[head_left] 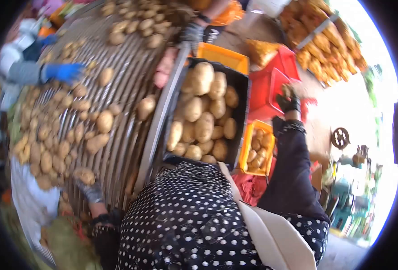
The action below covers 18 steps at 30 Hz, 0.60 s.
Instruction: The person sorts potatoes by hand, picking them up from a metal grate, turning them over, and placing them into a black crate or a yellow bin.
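My left hand, in a grey glove, reaches onto the ribbed sorting belt at the lower left. Its fingers are closed around a potato. Stretched out to the right, my right hand wears a dark glove and is over the edge of a red crate. A small brownish thing that looks like a potato is in its fingers. Right in front of my body stands a black crate full of large potatoes. A yellow crate with smaller potatoes is beside it.
Many loose potatoes lie on the ribbed belt, edged by a metal rail. A co-worker's blue glove and another's grey glove are nearby. Filled orange net sacks are stacked behind the crates.
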Each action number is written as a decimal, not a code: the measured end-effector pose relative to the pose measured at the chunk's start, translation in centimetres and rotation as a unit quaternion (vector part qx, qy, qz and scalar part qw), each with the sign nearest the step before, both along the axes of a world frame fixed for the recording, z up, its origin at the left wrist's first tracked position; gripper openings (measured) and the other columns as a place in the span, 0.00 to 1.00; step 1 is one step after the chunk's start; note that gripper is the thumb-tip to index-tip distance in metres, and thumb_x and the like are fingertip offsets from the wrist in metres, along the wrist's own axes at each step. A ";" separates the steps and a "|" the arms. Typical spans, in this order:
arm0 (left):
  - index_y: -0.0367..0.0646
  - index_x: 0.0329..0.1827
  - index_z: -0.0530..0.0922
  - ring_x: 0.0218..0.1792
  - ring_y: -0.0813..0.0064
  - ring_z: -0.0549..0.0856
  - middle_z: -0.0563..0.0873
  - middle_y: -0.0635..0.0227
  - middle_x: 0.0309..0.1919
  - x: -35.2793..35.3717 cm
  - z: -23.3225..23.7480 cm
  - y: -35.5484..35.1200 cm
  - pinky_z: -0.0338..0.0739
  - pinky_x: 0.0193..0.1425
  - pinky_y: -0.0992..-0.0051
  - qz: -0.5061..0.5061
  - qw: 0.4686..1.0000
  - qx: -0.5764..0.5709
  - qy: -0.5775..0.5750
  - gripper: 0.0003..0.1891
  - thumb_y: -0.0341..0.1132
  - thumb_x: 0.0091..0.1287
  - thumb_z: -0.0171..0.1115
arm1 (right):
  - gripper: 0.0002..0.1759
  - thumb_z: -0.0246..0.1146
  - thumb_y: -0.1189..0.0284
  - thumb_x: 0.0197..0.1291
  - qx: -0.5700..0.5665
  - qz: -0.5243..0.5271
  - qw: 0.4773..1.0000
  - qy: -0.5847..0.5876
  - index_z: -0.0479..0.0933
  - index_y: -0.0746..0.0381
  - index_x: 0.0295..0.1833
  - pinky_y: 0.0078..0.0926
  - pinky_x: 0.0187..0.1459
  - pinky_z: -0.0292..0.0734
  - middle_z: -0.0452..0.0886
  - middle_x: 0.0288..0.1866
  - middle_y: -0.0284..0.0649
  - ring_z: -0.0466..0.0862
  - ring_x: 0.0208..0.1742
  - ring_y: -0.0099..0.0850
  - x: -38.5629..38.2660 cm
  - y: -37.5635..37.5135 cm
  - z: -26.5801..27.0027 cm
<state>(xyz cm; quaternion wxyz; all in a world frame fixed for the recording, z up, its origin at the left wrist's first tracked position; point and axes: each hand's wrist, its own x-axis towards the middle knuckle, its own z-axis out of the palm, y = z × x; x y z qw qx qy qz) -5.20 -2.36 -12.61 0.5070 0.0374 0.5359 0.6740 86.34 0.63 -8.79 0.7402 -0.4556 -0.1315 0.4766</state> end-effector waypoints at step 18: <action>0.39 0.57 0.71 0.45 0.69 0.80 0.78 0.62 0.47 4.5 1.6 1.1 0.80 0.47 0.71 0.060 0.996 0.067 -0.021 0.28 0.49 0.60 0.66 | 0.21 0.66 0.67 0.52 0.293 0.515 0.257 -0.763 0.74 0.59 0.52 0.39 0.48 0.75 0.81 0.42 0.50 0.81 0.46 0.44 -76.5 18.3 12.5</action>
